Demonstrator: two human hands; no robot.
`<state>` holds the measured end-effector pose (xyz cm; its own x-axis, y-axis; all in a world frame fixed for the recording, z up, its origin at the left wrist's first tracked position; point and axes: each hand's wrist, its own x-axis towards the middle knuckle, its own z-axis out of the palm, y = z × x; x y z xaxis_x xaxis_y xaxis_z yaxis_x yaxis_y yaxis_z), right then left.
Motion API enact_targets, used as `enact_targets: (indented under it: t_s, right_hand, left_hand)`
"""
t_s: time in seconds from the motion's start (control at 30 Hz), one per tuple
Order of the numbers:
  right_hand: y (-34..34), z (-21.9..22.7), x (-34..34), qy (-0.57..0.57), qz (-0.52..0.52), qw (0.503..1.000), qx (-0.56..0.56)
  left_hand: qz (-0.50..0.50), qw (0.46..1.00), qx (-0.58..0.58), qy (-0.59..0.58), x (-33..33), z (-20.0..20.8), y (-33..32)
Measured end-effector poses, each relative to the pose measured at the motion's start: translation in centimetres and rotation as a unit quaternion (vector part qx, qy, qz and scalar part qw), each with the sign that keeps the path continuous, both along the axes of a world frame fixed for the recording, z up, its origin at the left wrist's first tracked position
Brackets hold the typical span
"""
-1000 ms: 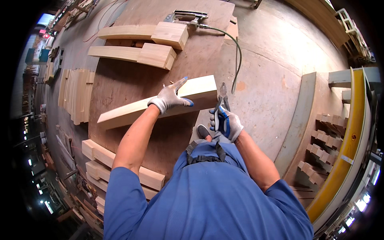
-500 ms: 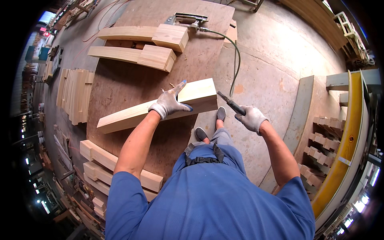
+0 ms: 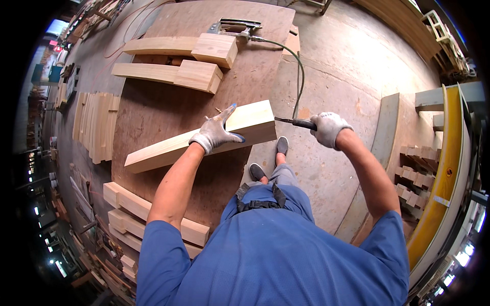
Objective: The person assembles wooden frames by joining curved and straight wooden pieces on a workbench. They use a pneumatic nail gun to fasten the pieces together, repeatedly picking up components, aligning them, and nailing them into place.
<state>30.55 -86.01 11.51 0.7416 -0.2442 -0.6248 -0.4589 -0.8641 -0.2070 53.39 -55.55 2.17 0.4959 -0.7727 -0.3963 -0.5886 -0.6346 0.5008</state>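
Observation:
A thick, pale wooden leg (image 3: 250,118), tapering to the left, lies slanted across the brown board-topped table (image 3: 245,76). Gloved in white with blue fingertips, my left hand (image 3: 217,131) grips it near its broad right end, thumb on the near side and fingers over the top. My right hand (image 3: 329,128), also gloved, is closed around the black handle of a thin-shafted tool (image 3: 302,124). The tool's dark tip meets or nearly meets the end face of the leg; its exact kind is not clear.
Two similar wooden legs (image 3: 196,75) and a nail gun (image 3: 236,25) with a green hose (image 3: 300,61) lie on the far part of the table. Stacked timber (image 3: 97,127) stands to the left, more pieces (image 3: 132,204) at near left. A yellow beam (image 3: 444,168) runs along the right.
My right hand has risen and turned slightly, swinging the tool from slanted to nearly level, its tip still by the leg's end. My left hand and the leg have hardly moved.

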Motion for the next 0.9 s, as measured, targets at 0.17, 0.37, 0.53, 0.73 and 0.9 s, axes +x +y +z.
enact_targets:
  t_s: [0.17,0.37,0.53,0.73,0.9]
  right_hand:
    - [-1.9,-0.3,2.4,0.049,0.053,0.997,-0.02]
    - [-3.9,-0.7,3.9,0.092,0.087,0.991,-0.036]
    - [-3.5,-0.2,4.4,0.09,0.083,0.992,-0.016]
    - [-4.0,-0.8,4.7,0.092,0.107,0.99,-0.03]
    - [-4.1,-1.0,4.8,0.089,0.108,0.99,-0.033]
  left_hand:
    - [-0.007,1.0,0.0,-0.013,0.0,-0.5,0.1]
    - [0.002,1.0,0.002,0.006,0.2,0.0,-0.1]
    - [0.005,1.0,0.009,0.009,0.1,0.3,-0.2]
    - [0.004,1.0,0.022,0.013,0.1,0.6,-0.4]
    - [0.006,1.0,0.02,0.02,0.2,0.1,0.0]
